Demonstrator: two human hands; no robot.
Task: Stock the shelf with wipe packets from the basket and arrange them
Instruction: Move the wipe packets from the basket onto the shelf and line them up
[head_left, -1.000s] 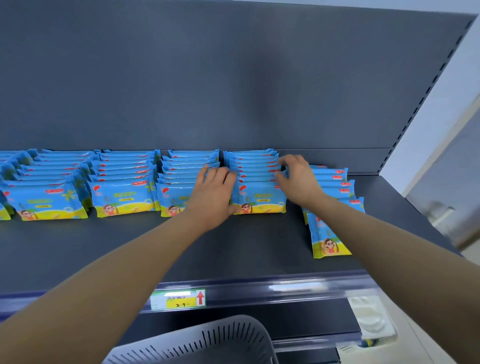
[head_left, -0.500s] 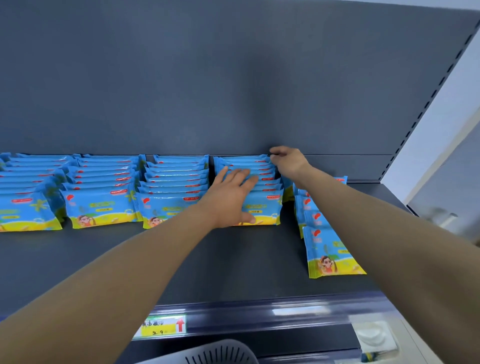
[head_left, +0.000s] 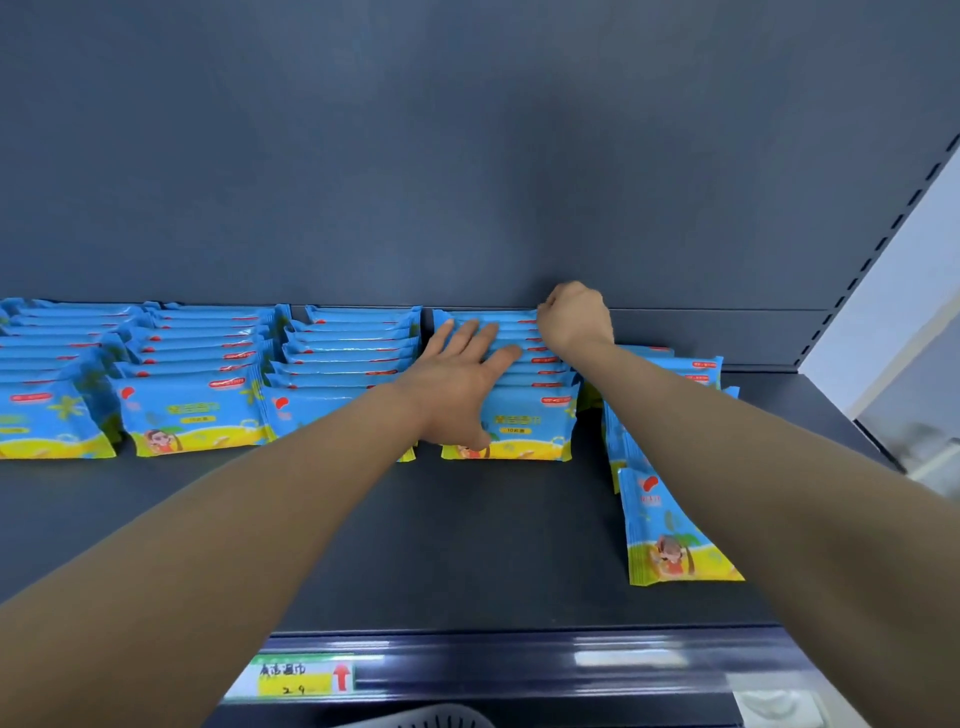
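Observation:
Blue and yellow wipe packets stand in several rows on the dark shelf (head_left: 467, 545). My left hand (head_left: 457, 379) lies flat, fingers spread, on top of the fourth row (head_left: 530, 421), its thumb down over the front packet. My right hand (head_left: 574, 317) is at that row's far right corner against the back panel, fingers curled over the rearmost packet. To the right, partly under my right forearm, a looser, crooked row (head_left: 670, 530) runs toward the shelf front. Only the grey basket rim (head_left: 415, 719) shows at the bottom edge.
Three tidy packet rows (head_left: 192, 415) fill the shelf to the left. A price label (head_left: 301, 675) sits on the shelf's front rail. The upright with slots (head_left: 878, 249) bounds the shelf on the right. Bare shelf lies in front of the rows.
My left hand slid further onto the fourth row with fingers spread. My right hand's fingers curled tighter at the row's back corner. The view moved closer and lower.

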